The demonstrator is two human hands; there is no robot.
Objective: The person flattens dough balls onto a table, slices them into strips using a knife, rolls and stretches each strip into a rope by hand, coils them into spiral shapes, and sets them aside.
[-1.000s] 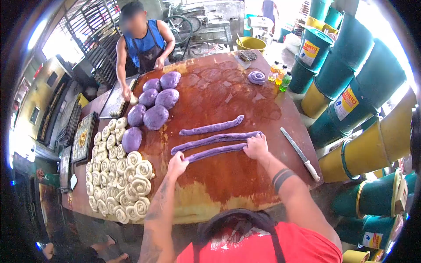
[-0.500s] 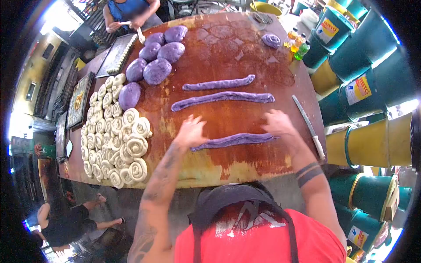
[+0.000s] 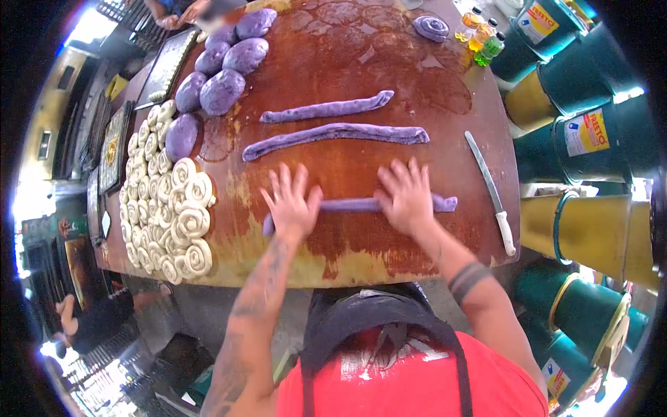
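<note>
A purple dough rope [image 3: 351,205] lies crosswise on the wooden table [image 3: 333,247] in front of me. Pressed on its left part is my left hand [image 3: 293,203], flat with the fingers spread. My right hand [image 3: 406,193] rests on the rope's right part, its fingers spread too. Both ends of the rope stick out past my hands; the stretches under the palms are hidden. Beyond my fingertips lie two more purple ropes, a longer one [image 3: 337,139] and a shorter one [image 3: 326,109].
White dough spirals [image 3: 167,215] crowd the table's left side, with several purple dough balls [image 3: 222,92] behind them. A knife [image 3: 490,181] lies at right. At the far right stand a purple coil [image 3: 431,28], bottles [image 3: 479,36] and green drums [image 3: 583,66]. Another person's arm [image 3: 167,19] shows at upper left.
Both hands have come down flat onto the nearest rope, which now looks thinner, smoother and longer. The whole view has shifted slightly.
</note>
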